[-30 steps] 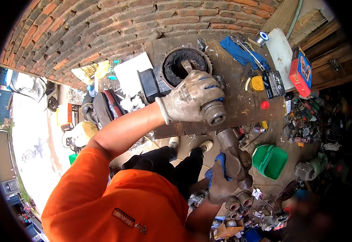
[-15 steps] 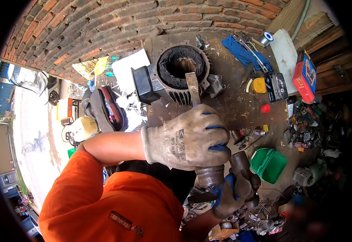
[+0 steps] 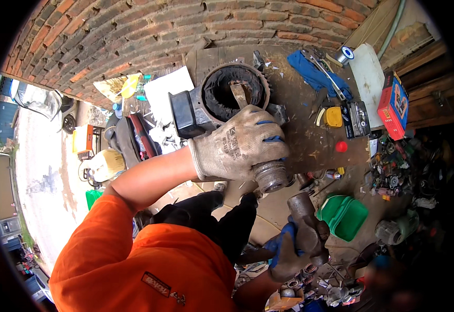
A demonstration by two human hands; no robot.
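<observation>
My left hand (image 3: 242, 143), in a pale knit work glove, is wrapped round a heavy chisel. The flat blade of the chisel (image 3: 239, 95) reaches into the opening of an electric motor housing (image 3: 262, 78), and its thick round butt end (image 3: 272, 177) sticks out below my fist. Dark, ragged windings (image 3: 214, 88) line the inside of the housing. Lower right, my right hand (image 3: 286, 255), gloved in grey and blue, grips a hammer (image 3: 306, 226). The hammer head stands apart from the chisel's butt, and my fingers partly hide the handle.
The housing stands on a brown worktable (image 3: 310, 148). Toward the right lie a blue cloth (image 3: 315, 75), a yellow tape measure (image 3: 333, 117), a socket set (image 3: 357, 118) and a red box (image 3: 393, 106). A green bucket (image 3: 344, 216) stands below the table's edge. Behind is a brick wall (image 3: 185, 26).
My left hand has moved away from my body, and the chisel blade now dips into the housing's opening. The hammer in my right hand has drawn back from the chisel's butt.
</observation>
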